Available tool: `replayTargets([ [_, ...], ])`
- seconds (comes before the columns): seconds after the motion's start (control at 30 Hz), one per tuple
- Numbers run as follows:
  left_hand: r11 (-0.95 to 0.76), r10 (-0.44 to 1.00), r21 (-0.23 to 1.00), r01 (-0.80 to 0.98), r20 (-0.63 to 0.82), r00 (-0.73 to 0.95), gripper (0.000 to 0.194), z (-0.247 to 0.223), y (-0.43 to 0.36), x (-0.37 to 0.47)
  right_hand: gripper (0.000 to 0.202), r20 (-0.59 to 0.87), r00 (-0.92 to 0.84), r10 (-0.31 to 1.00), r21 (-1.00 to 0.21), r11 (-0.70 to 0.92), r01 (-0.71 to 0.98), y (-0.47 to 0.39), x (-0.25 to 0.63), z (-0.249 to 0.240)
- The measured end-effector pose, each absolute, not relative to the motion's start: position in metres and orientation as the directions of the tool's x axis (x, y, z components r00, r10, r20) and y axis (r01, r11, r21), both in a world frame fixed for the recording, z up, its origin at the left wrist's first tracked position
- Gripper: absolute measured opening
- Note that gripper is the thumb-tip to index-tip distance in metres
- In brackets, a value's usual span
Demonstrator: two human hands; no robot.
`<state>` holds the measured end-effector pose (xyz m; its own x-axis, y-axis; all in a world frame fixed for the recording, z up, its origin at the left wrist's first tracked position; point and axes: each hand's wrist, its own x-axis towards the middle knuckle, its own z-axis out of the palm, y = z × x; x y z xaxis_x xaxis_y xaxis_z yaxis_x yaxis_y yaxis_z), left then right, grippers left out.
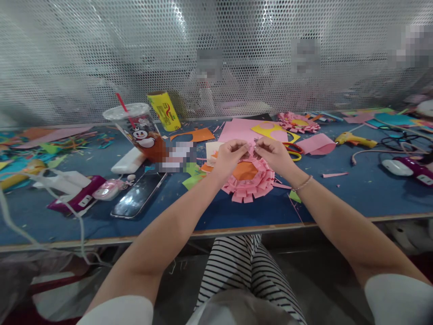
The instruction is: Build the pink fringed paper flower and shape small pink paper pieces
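A pink fringed paper flower [246, 195] with an orange centre [245, 171] lies near the table's front edge. At its far rim, my left hand [233, 153] is closed in a pinch on the pink paper fringe. My right hand [270, 152] pinches the same rim a short way to the right, fingertips pressed together. Between the two hands a bit of pink fringe shows; the fingers partly hide it. Scissors with red and yellow handles [295, 156] lie just beyond my right wrist. Green paper scraps [194, 177] are beside my left forearm.
A drink cup with a red straw [144, 133], a phone [138, 195] and a white box-like item [128, 161] stand or lie left. Pink sheets [237, 128], another pink flower [297, 123] and a yellow glue gun [356, 139] lie beyond and right. A perforated metal screen [250, 58] closes the back.
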<state>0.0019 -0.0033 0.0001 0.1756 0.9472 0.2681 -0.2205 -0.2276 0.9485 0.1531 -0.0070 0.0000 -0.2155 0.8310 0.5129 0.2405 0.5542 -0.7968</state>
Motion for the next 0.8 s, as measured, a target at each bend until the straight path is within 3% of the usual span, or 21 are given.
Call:
replayTargets([
  [0.17,-0.213,0.943,0.937,-0.277,0.271,0.19,0.023,-0.0009,-0.0007,0.0012,0.007,0.446,-0.213,0.869,-0.875,0.473,0.102,-0.0078,0.1527,0.0017],
  [0.8,-0.146,0.941,0.927,-0.346,0.238,0.241,0.023,-0.0021,-0.0003,0.0016,0.007,0.433,-0.231,0.872,-0.886,0.458,0.068,-0.0092,0.153,0.0033],
])
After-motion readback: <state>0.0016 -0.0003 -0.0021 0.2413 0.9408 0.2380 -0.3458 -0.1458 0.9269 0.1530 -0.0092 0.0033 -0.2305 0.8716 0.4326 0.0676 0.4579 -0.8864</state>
